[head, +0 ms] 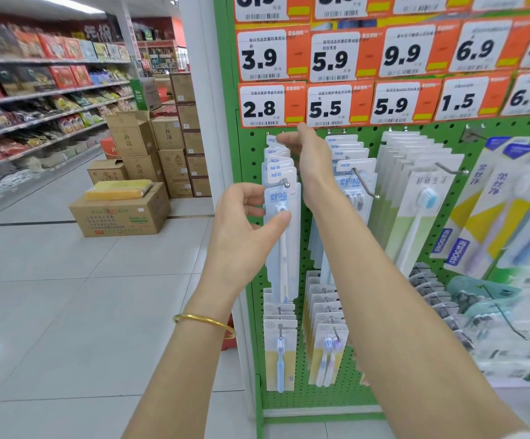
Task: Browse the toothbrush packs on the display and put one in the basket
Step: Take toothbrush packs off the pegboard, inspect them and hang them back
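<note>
Left fingers: our thumb and fingertips (252, 198) clamp the front clear-and-white toothbrush pack (284, 258), which hangs on its metal hook (286, 184)
Right fingers (284, 141): together, fairly straight, touching the top of the rearmost pack (271, 140)
Hands: our left hand (244, 223) low, right hand (308, 153) above
Display: green pegboard (254, 160), orange price tags (271, 104)
Wrist: gold bangle (203, 321) on our left

Top price tags (330, 7) cut by upper edge, lower-right packs (507, 315) smeared to blur, tag small print unreadable, left shelf goods (20, 90) soft
</note>
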